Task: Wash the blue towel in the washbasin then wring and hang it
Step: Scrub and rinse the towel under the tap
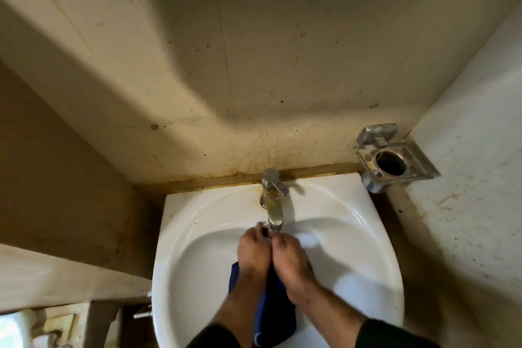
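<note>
The blue towel hangs in the white washbasin, mostly hidden beneath my two hands. My left hand and my right hand lie side by side, both gripping the towel's upper end just under the spout of the metal tap. The fingers of both hands curl over the cloth. The towel's lower part trails down between my forearms toward the basin's near rim. Motion blur hides whether water runs from the spout.
A square metal holder with a round hole is fixed on the wall at the right of the basin. Stained beige walls close in behind and on both sides. A ledge runs at the lower left.
</note>
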